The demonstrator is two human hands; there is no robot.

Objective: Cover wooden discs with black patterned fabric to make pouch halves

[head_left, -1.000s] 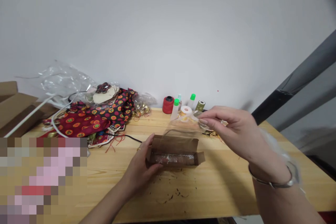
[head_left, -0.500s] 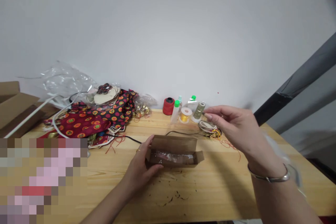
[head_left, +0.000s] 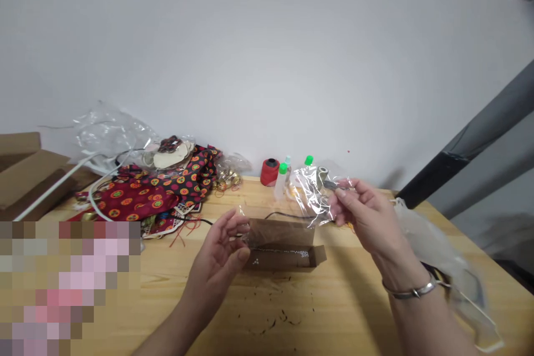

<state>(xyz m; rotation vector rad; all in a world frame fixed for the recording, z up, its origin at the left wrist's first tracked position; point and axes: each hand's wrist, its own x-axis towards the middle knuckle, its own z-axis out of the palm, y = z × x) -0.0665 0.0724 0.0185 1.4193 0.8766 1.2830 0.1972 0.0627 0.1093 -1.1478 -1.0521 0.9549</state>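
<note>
- The bag (head_left: 312, 192) in your right hand (head_left: 367, 217) is thin clear plastic film, glossy and crinkled
- The box (head_left: 283, 239) by your left hand (head_left: 221, 253) is matt brown cardboard; the tiny beads (head_left: 292, 253) inside look smooth and pearly
- Your tabletop (head_left: 334, 300) is pale wood, smooth, with visible grain
- The bracelet (head_left: 411, 291) on your right wrist is polished, shiny metal
- The printed cloth (head_left: 142, 194) is soft, matt fabric
- The bottles (head_left: 281, 181) are translucent plastic with glossy caps; the red spool (head_left: 270, 171) is matt wound thread
</note>
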